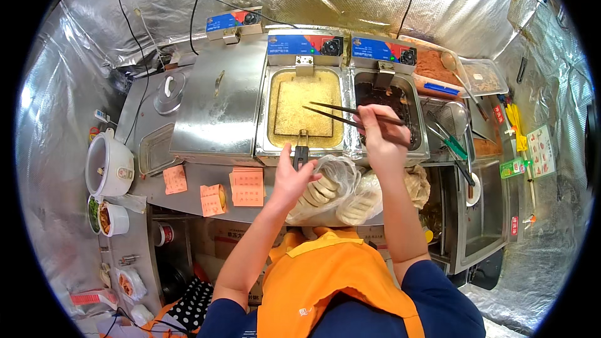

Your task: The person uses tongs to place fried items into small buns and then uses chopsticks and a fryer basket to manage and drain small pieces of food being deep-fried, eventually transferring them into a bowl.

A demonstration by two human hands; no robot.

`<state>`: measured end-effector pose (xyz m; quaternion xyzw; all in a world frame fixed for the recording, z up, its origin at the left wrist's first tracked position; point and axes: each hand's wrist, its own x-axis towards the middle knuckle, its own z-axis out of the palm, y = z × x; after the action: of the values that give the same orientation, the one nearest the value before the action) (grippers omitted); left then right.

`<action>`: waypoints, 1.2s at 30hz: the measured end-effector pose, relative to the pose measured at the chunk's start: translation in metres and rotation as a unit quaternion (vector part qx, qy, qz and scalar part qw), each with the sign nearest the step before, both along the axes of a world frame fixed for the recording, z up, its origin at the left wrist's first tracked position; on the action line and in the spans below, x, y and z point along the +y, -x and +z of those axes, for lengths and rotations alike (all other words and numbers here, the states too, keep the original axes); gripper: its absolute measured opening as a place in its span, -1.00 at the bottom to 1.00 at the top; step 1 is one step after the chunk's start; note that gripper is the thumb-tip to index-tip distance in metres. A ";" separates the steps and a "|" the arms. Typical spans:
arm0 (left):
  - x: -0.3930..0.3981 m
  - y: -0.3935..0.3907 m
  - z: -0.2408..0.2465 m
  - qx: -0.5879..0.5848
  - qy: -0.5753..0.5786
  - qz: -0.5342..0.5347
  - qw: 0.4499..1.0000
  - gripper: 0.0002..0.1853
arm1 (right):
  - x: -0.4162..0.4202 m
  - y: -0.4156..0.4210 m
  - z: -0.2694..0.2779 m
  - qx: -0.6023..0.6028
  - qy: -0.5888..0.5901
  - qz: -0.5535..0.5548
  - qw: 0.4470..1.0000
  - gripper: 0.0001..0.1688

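Bubbling oil with yellow foam fills the middle deep fryer (305, 108), and a wire fry basket sits in it. My left hand (292, 173) is at the basket's black handle (300, 157), thumb and fingers spread to either side; whether it touches the handle is not clear. A pair of long dark chopsticks (338, 112) is held in my right hand (382, 136), their tips pointing left over the foam. Dark oil stands in the right fryer (387, 91), partly behind that hand. Below the fryers lie plastic bags of pale dough pieces (321, 190).
A steel lid (218, 103) covers the left fryer. Pink printed paper bags (247, 187) lie on the front counter. At the left stands a white rice cooker (109, 164). Tongs with green grips (455, 147) rest at the right, near a tub of reddish-brown powder or paste (434, 65).
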<state>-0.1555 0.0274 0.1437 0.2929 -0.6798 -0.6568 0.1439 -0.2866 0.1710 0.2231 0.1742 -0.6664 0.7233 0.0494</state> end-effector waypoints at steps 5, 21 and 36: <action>-0.034 0.023 -0.014 -0.031 -0.396 -0.032 0.917 -0.65 | 0.002 0.007 -0.033 -0.027 -0.071 -0.013 0.997 -0.86; -0.019 0.010 0.036 0.021 -0.345 -0.028 0.938 -0.86 | 0.042 0.010 -0.032 0.003 0.092 -0.037 0.995 -0.79; -0.014 0.013 0.058 0.003 -0.322 -0.012 0.946 -0.88 | 0.164 0.170 -0.102 0.110 -0.243 -0.138 0.954 -0.81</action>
<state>-0.1682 0.0131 0.2017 0.3130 -0.4348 -0.8436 0.0359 -0.4566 0.3352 0.1208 0.1664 -0.8296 0.5024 0.1779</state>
